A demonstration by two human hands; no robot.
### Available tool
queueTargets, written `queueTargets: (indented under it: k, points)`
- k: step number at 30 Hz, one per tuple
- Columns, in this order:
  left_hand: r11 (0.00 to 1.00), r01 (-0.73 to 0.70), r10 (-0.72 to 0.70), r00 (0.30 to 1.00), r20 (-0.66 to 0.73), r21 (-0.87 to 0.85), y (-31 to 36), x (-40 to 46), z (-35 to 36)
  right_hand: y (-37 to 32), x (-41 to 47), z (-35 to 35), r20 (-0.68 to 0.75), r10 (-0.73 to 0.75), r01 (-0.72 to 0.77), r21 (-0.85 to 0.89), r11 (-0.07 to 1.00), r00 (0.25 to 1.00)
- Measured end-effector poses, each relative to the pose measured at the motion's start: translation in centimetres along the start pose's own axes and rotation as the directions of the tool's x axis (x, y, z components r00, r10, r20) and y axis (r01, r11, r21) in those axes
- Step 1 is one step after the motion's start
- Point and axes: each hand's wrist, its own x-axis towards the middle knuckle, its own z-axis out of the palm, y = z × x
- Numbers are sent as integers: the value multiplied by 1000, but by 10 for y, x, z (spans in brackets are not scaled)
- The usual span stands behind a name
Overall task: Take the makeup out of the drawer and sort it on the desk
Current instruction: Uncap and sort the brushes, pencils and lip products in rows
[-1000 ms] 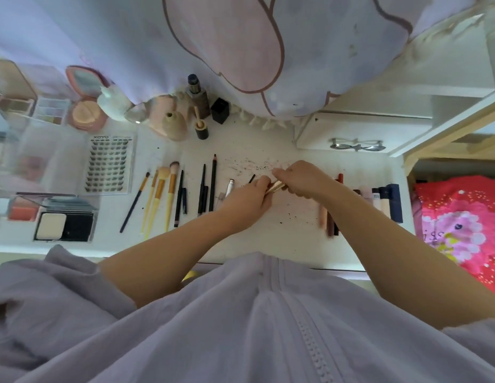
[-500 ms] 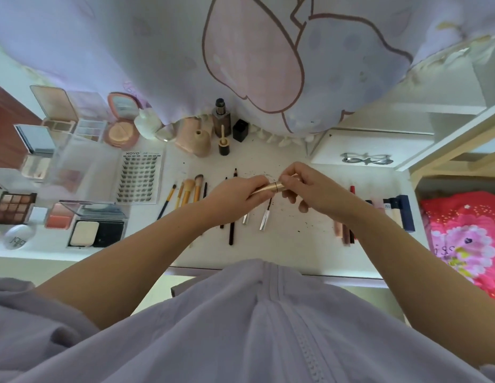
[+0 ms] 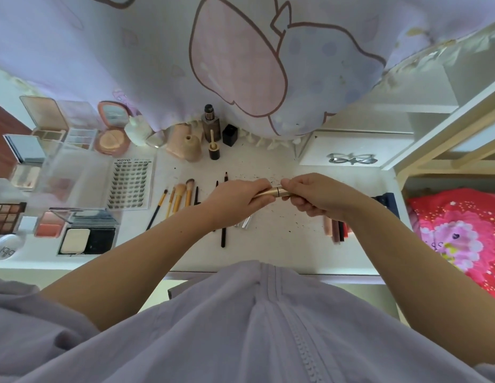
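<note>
since the frames a moment ago the gold tube (image 3: 271, 192) has come up off the desk (image 3: 290, 244) from a tilt to nearly level, and the two hands have drawn a little apart along it, so more of the metal shows between them at the centre of the frame. the left hand (image 3: 238, 201) is curled round the tube's left end and the right hand (image 3: 312, 195) has its fingers and thumb closed on the right end; i judge this to be a cap being pulled or twisted, though no seam is visible. the risk is a sudden release: if the cap gives at once, either half could jerk free and drop into the sorted rows below, knocking the brushes (image 3: 180, 199) left of centre or the black pencils (image 3: 223, 217) under the left wrist out of line. the tubes (image 3: 336, 230) lying under the right forearm could be swept by that arm as it swings back. if the product is open, its tip could also smear the white surface, which already carries dark specks. whether the drawer in front of the person's body is open is hidden by the purple garment (image 3: 240, 327) at the bottom.
</note>
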Motion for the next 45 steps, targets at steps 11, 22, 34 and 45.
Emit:
queueTargets:
  k: [11,22,34,45]
  points:
    - [999,7,-6,1000,-7,52,1,0,-5,3,-1,-1,0,-56,56,55,997,998]
    - [997,-14,16,1000,-13,79,0,0,-10,0,-4,-1,-6,-49,50,54,997,999]
    - [995,-65,64,998,16,80,1,4,-7,5,-7,-8,71,47,-50,47,998,996]
    - [991,-70,66,997,39,114,1,8,-5,9,-1,-8,69,72,-81,129,988,995]
